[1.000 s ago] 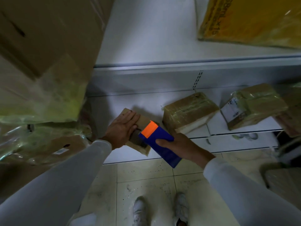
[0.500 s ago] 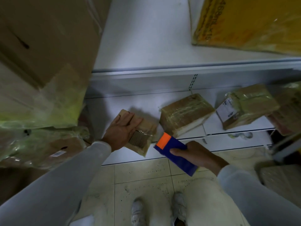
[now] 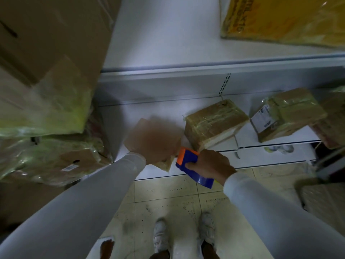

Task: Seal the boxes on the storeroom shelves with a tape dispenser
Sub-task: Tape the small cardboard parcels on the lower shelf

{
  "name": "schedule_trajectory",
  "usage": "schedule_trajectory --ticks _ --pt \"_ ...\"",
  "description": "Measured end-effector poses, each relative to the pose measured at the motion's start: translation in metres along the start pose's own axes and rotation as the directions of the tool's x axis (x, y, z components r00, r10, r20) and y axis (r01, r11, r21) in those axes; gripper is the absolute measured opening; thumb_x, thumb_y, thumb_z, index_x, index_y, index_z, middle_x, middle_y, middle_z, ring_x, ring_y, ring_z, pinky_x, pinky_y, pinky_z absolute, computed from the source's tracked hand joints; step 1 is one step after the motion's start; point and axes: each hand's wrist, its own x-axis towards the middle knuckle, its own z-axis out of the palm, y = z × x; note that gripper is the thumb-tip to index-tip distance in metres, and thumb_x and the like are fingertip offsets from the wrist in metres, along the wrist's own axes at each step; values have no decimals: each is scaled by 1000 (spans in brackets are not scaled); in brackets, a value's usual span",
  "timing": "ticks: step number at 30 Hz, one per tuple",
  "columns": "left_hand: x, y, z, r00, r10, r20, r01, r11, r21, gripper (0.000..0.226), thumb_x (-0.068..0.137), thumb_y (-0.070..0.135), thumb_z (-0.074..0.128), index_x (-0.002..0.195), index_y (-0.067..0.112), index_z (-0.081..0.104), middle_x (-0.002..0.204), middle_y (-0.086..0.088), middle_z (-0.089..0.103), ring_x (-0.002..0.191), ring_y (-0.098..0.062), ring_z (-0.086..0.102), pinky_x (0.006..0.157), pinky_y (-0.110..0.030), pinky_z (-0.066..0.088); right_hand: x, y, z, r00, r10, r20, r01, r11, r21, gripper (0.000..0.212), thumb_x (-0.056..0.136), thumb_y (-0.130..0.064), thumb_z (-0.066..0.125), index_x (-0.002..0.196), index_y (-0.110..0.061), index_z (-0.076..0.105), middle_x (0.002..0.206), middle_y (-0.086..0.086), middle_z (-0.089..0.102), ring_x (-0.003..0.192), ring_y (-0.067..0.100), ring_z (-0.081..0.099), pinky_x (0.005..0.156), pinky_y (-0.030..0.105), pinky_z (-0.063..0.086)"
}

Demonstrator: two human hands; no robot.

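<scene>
A small brown cardboard box (image 3: 137,130) lies at the front of the low white shelf (image 3: 149,111). My left hand (image 3: 156,146) is on top of it, smeared by motion blur, so how its fingers lie is unclear. Just right of the box, my right hand (image 3: 211,163) grips a blue tape dispenser with an orange end (image 3: 188,159). The orange end points at the box's near right corner, close to it; whether it touches cannot be seen.
Two tape-wrapped boxes (image 3: 214,122) (image 3: 285,113) sit on the same shelf to the right. A large carton (image 3: 46,62) and plastic-wrapped boxes (image 3: 56,157) crowd the left. A yellow package (image 3: 280,19) lies on the upper shelf. My shoes (image 3: 160,238) stand on the tiled floor.
My right hand drew the dispenser off the box toward me, then brought it back beside the box's right corner. The box and my left hand now blur with motion.
</scene>
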Motion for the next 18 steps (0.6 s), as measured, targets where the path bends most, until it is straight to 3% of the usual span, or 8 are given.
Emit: schedule_trajectory --ticks 6,12,18 --pt "-1 9 -1 999 -38 -33 37 999 -6 86 76 78 33 146 30 16 152 0 18 140 -35 18 107 -69 16 -3 10 6 997 71 -39 -68 994 81 48 81 -68 56 74 -20 54 66 -4 58 59 12 56 53 24 35" --pt "11 33 12 981 -195 -20 195 981 -25 93 73 77 36 146 23 14 154 -4 13 145 -37 -2 109 -69 5 -7 20 1 994 92 -65 -79 980 180 53 80 -71 55 70 -19 53 65 -4 61 58 11 59 51 23 36" --pt "12 31 21 975 -216 -54 212 975 -70 89 72 73 36 144 27 13 156 -3 12 146 -35 -5 109 -69 -2 -9 27 7 998 55 -27 -47 970 238 55 82 -73 53 65 -21 52 60 -5 60 53 11 59 49 23 39"
